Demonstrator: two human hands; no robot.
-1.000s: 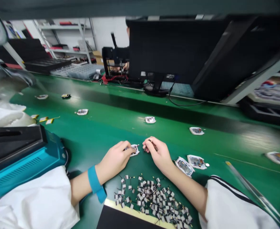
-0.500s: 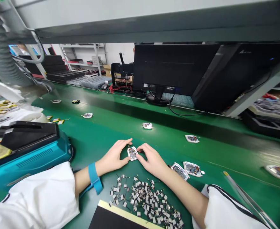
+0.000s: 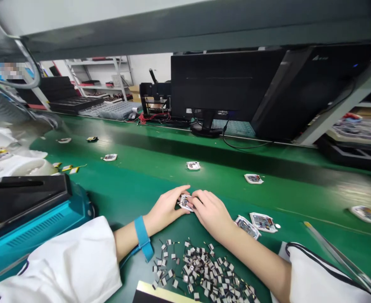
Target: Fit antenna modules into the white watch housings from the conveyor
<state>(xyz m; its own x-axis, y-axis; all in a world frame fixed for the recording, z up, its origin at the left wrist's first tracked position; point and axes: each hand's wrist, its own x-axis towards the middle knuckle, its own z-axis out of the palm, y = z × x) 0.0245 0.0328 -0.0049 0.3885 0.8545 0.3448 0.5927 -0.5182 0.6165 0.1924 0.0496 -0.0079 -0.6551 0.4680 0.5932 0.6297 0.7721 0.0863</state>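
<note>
Both my hands sit close together on the green mat, holding a small white-edged circuit module (image 3: 184,203) between their fingers. My left hand (image 3: 166,206) pinches its left side, and my right hand (image 3: 210,212) covers its right side, hiding part of it. A blue wrist strap (image 3: 142,237) circles my left wrist. Just below my hands lies a heap of small wired metal tabs (image 3: 198,269). Two similar modules (image 3: 256,224) lie to the right of my right hand.
A teal machine with a black top (image 3: 30,219) stands at my left. More modules are spread across the green mat (image 3: 147,185). A black pad with a yellow edge (image 3: 150,295) lies at the front, a clear ruler (image 3: 340,259) at right, and a monitor (image 3: 213,84) beyond.
My hands have closed in around the module, and my right fingers now lie over its right side. The view has shifted slightly, with the module further right than before.
</note>
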